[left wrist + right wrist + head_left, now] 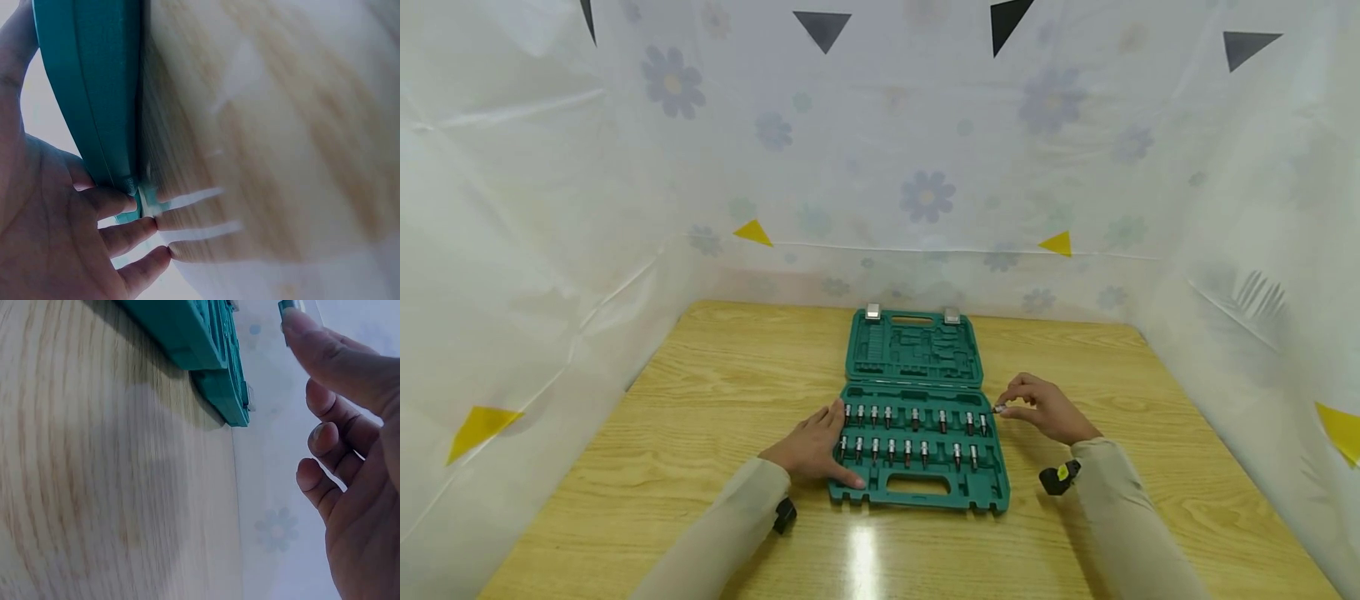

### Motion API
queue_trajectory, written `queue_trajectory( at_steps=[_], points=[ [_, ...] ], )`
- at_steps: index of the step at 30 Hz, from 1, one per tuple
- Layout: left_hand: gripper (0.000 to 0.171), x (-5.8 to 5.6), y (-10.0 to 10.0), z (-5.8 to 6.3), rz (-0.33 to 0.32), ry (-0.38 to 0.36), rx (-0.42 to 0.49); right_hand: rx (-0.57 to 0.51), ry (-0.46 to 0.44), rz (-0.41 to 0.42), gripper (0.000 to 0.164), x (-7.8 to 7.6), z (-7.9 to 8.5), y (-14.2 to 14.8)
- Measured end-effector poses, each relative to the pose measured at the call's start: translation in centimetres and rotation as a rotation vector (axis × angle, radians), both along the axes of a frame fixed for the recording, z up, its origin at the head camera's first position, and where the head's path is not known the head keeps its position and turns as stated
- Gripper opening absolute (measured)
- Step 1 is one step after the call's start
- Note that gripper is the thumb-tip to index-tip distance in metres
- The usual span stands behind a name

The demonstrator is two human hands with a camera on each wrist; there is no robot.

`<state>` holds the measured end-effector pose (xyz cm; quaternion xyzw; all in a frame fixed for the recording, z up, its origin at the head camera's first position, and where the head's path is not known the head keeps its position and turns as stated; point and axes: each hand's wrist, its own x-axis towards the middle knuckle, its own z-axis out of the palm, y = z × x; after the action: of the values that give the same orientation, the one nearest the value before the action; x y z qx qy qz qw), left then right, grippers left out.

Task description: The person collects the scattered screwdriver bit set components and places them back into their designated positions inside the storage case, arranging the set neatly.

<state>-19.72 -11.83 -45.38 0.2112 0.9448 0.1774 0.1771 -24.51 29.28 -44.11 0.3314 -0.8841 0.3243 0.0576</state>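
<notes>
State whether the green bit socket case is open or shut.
Open: the green bit socket case has its lid swung back, so the rows of bit sockets inside show.

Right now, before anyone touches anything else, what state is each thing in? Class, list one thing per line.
Case: open on the table.
Lid: folded back, no bits visible in it.
Latches: undone.
Small metal bits: set in two rows in the case.
Held bit: out of the rows, pinched.
Left hand: resting on the case's left edge.
Right hand: pinching the held bit.
</notes>
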Motion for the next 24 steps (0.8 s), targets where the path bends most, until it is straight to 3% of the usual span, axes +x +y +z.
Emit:
queue_trajectory(
  at_steps=[16, 24],
  points=[
    [0.131, 0.0, -0.1, 0.0, 0.004, -0.005, 0.007, 0.032, -0.042, 0.107, 0.013, -0.3, 0.5, -2.4],
    [0.13, 0.2, 0.0, 0.1, -0.004, -0.004, 0.016, 0.055, 0.03, 0.183, 0.012, -0.4, 0.7, -3.7]
  ],
)
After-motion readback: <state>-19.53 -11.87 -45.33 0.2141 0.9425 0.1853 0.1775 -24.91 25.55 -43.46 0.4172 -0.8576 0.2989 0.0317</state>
